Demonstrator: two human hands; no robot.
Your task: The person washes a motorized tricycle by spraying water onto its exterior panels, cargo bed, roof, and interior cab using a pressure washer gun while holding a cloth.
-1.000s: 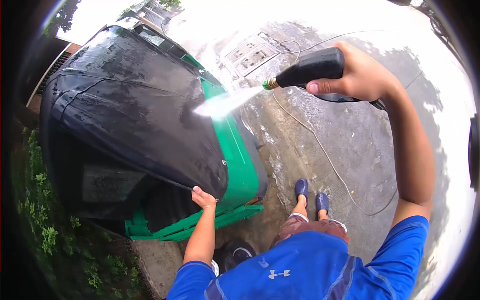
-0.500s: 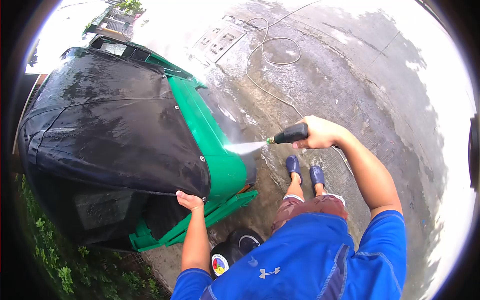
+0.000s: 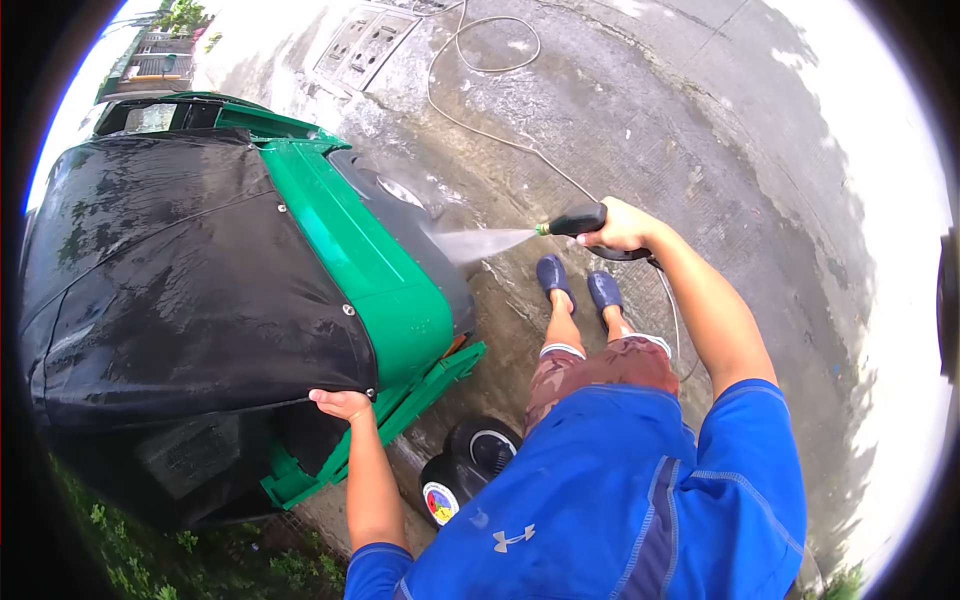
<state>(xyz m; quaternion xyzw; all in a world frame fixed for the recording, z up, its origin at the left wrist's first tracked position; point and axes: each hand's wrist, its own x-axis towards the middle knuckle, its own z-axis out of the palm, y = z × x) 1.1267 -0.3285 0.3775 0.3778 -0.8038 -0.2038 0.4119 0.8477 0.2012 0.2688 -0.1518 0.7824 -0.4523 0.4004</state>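
My right hand (image 3: 622, 226) is closed around the grip of a black spray gun (image 3: 580, 219) with a green-tipped nozzle. A white fan of water (image 3: 480, 243) shoots left from it onto the dark lower side of a green vehicle body (image 3: 350, 268). My left hand (image 3: 341, 403) holds the bottom edge of the wet black canopy cover (image 3: 190, 280), near a metal snap at its corner. The fingertips lie along the edge, partly hidden. Below that hand, a green rail (image 3: 425, 390) sticks out from the vehicle.
A thin hose (image 3: 520, 145) runs from the spray gun across wet concrete (image 3: 640, 150) and loops at the top. A black rounded object with a colourful round sticker (image 3: 440, 500) stands by my left arm. Green plants (image 3: 180, 560) grow at lower left; a drain cover (image 3: 365, 45) lies beyond.
My view has shifted, so the vehicle appears further left. The spray has moved from the green panel down to the dark lower side. My left hand stays at the cover's edge.
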